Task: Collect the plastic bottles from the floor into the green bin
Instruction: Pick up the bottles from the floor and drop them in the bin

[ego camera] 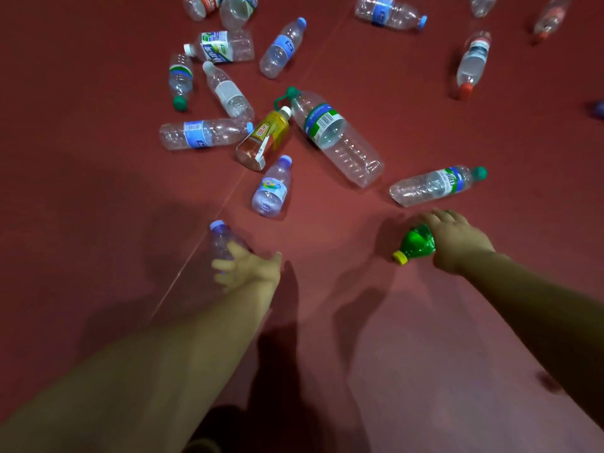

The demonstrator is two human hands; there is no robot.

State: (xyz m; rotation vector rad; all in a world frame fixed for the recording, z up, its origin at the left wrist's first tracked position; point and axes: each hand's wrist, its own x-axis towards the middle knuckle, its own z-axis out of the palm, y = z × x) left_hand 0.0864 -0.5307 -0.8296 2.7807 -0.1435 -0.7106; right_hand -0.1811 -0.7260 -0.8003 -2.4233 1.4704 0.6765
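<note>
bottles (281, 49), plastic, lie on their sides all over the red floor (98, 142), nearly all out beyond both hands. several at the far top & rt edges are cut off by the frame, so the count is unclear.

biggest is the big clear bottle (336, 138) w/ green cap & carry loop, well ahead of the hands, roughly between them. just ahead of the right hand lies the green-capped clear bottle (434, 184), apart from the fingers. ahead & a bit left of the left hand is the blue-label bottle (202, 134). its cap end sits by the amber bottle (263, 140), white cap, which lies close by the big one's neck; touching or not, can't tell.

right hand (457, 240), forearm running in from lower rt, has fingers curled over the green bottle (418, 243) & grips its body. only shoulder, neck & yellow cap stick out toward the left hand; the rest is hidden under the palm.

left hand (248, 268) is motion-blurred, fingers spread over the base of the purple-capped bottle (222, 238). can't tell if it's gripped or only touched. cap points away from the wrist.

small purple-tinted bottle (271, 189) lies ahead of the left hand, apart from it. labels too small/blurred to read.
</note>
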